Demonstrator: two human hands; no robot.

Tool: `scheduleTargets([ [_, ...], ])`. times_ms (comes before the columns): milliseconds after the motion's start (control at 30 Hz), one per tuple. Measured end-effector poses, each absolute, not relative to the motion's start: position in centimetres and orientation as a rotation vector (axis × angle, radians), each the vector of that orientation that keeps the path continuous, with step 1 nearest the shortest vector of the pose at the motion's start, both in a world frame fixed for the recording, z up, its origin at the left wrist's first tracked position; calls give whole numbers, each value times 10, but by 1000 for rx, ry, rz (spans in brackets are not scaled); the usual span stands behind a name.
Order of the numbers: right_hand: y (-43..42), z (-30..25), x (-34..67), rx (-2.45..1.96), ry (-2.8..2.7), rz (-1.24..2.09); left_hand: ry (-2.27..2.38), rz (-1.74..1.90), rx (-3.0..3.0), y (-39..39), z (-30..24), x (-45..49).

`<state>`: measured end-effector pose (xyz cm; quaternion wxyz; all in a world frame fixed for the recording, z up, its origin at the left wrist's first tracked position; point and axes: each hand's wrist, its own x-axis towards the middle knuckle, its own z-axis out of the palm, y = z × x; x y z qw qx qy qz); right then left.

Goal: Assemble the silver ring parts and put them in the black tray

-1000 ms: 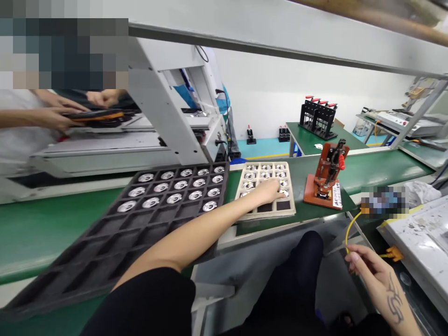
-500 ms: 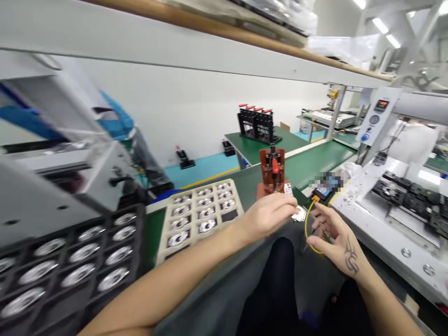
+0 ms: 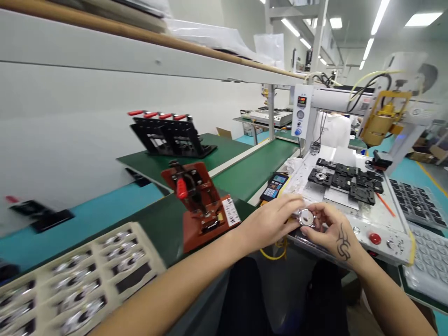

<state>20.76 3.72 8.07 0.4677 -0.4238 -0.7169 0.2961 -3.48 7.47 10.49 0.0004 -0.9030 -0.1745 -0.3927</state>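
Note:
A round silver watch case (image 3: 306, 218) with a pale disc in its middle is between my two hands, above the near edge of the white machine bed. My left hand (image 3: 275, 219) pinches its left side with the fingertips. From the right, the thumb and curled fingers of my right hand (image 3: 331, 229) grip the same case. Left of my hands stands a reddish-brown toggle-clamp fixture (image 3: 201, 205) with a red handle. A beige tray (image 3: 140, 233) carries several similar silver cases at lower left.
The dispensing machine's bed (image 3: 304, 186) bears several black fixtures (image 3: 345, 179). A keypad controller (image 3: 275, 186) lies beside it, and a red button (image 3: 375, 238) sits on its front. A black clamp rack (image 3: 171, 135) stands behind. A yellow cable (image 3: 273, 256) hangs below my hands.
My view has swung right, toward the machine. My right hand, earlier apart with spread fingers, has joined my left hand on the watch case.

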Motion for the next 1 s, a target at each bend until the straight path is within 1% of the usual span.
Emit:
scheduleTargets([
  [67, 39, 86, 237, -1178, -1702, 594, -738, -1247, -2972, 105, 113, -16],
  [133, 40, 95, 263, -1285, -1639, 480, -967, -1166, -3070, 144, 125, 6],
  [200, 39, 105, 284, -1340, -1598, 397, -1154, -919, -3157, 186, 137, 30],
  [300, 29, 114, 307, -1386, -1588, 335, -1152, -630, -3281, 240, 149, 60],
  [400, 15, 113, 326, -1434, -1576, 326, -1110, -421, -3382, 274, 149, 74],
  [533, 11, 111, 343, -1472, -1546, 326, -1072, -331, -3452, 293, 144, 79],
  [700, 57, 123, 337, -1486, -1622, 309, -1044, -498, -3491, 297, 147, 79],
  [833, 120, 129, 315, -1501, -1788, 289, -1044, -855, -3469, 289, 156, 69],
  [1000, 187, 130, 292, -1527, -1992, 366, -1043, -1314, -3361, 262, 164, 50],
])
